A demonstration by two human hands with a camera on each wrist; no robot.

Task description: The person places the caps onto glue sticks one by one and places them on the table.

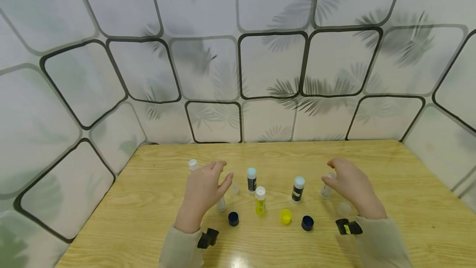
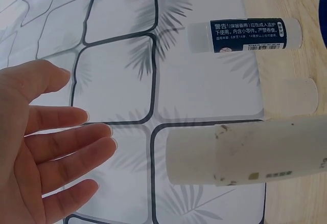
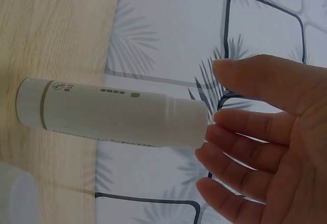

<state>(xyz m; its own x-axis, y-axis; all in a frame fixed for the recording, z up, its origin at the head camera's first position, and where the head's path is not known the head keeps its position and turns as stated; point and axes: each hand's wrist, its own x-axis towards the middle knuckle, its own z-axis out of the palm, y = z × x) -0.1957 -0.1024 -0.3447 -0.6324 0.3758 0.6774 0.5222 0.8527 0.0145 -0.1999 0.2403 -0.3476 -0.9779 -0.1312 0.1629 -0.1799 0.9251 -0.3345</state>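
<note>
My left hand hovers above the table's left part, fingers relaxed and holding nothing. Below and beside it stands a white glue stick, partly hidden by the hand in the head view. My right hand is at the right, its loosely bent fingertips close to the top of another white glue stick. Between the hands stand two dark-labelled glue sticks and a yellow glue stick, all upright with pale tops. In the left wrist view, the left fingers are spread with nothing between them.
Loose caps lie in front: dark blue ones, a yellow cap and a translucent cap near the right wrist. Another pale cap is beside the left thumb. A white-topped tube stands behind the left hand. A patterned wall borders the wooden table.
</note>
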